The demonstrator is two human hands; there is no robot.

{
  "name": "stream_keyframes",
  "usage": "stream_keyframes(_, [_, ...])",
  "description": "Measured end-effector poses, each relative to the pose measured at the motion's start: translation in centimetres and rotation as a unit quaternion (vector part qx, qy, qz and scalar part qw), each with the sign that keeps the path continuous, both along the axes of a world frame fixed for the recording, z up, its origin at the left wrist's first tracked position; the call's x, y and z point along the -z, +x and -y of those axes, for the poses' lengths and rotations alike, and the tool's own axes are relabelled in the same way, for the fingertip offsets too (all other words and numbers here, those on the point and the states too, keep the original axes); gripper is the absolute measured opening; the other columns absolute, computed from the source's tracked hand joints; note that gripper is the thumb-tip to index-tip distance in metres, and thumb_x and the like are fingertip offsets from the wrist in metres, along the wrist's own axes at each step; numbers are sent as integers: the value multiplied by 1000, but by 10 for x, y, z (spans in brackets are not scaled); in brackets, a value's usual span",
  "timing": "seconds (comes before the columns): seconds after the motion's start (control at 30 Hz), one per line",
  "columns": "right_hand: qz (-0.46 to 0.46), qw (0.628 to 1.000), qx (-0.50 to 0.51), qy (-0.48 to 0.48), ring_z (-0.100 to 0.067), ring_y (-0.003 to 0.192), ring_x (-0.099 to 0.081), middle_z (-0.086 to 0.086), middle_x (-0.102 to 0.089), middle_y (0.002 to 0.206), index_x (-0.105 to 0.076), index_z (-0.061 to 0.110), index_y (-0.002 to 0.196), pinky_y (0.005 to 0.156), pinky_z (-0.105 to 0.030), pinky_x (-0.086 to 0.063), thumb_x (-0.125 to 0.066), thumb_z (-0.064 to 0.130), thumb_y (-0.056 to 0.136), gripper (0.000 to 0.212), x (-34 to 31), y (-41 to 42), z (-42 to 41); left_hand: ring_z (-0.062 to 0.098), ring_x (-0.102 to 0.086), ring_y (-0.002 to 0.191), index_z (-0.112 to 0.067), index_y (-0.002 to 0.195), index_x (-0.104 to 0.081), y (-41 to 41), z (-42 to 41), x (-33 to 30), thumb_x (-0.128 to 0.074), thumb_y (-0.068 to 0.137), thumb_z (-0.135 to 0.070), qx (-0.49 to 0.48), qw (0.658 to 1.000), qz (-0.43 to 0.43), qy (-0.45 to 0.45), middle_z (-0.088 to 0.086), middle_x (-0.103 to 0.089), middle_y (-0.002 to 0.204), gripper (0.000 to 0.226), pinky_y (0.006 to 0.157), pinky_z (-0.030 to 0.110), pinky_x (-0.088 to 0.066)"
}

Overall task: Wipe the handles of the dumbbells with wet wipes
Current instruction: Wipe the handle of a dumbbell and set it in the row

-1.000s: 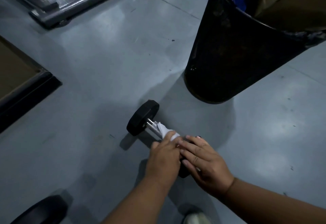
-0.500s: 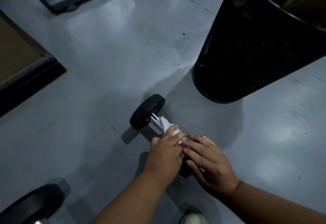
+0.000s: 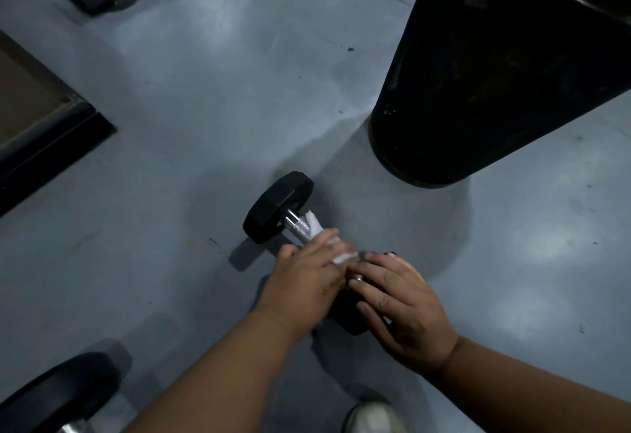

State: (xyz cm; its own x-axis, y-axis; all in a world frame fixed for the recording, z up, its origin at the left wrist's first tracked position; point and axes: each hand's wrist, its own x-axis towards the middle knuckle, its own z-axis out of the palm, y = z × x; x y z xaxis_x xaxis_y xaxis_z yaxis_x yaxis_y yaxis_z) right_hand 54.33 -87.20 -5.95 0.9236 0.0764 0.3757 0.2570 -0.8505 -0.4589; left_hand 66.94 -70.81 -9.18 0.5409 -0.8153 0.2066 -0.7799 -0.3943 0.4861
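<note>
Our left hand [image 3: 304,279] wraps the wet wipe [image 3: 316,227] around the dumbbell [image 3: 278,207] handle; our right hand [image 3: 399,303] presses flat on its near head. If that press eases, the dumbbell may roll toward the bin [image 3: 478,91].

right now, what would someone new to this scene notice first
The left hand grips a white wet wipe around the shiny metal handle of a small black hexagonal dumbbell lying on the grey floor at centre. The right hand rests on its near weight head. A big black tapered bin stands just beyond, upper right.
</note>
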Motion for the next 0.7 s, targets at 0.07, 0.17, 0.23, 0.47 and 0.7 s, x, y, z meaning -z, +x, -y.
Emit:
stream_keyframes(0.07, [6,1000,-2,0,-29,125,-58,-10,-66,128,-74,2,114,108,-45,-41,-66,15,92,27,0,1,1,9,-44,139,-32,112,-73,15,-5,1,-51,97,-37,-84,996,-24,-28,-15,-61,135,28,79,34,-33])
stream_keyframes(0.17, [8,1000,-1,2,-31,124,-59,-12,-67,127,-74,1,114,106,-46,-42,-65,15,93,27,2,1,1,0,-36,141,-30,105,-75,1,12,-4,-52,95,-34,-190,973,-120,-56,-14,-63,132,25,86,29,-28])
stream_keyframes(0.23, [6,1000,1,6,-32,124,-59,-12,-66,128,-74,2,115,106,-47,-43,-63,16,95,27,3,0,1,0,-35,141,-31,106,-72,-24,20,-7,-46,88,-22,-129,985,-114,-31,-17,-62,129,33,83,32,-33])
stream_keyframes(0.47, [13,1000,-1,5,-32,123,-59,-13,-66,127,-73,1,115,106,-46,-42,-63,17,93,28,5,1,3,8,-44,139,-29,119,-68,27,-6,1,-52,97,-32,-83,994,-53,-38,-16,-60,134,27,82,44,-50])
stream_keyframes(0.7, [21,1000,4,8,-33,122,-59,-14,-66,127,-74,3,116,107,-45,-41,-61,16,94,29,6,1,1,15,-36,146,-29,123,-64,-29,3,-1,-44,83,-15,-21,997,-65,-34,-16,-54,142,47,79,39,-45])
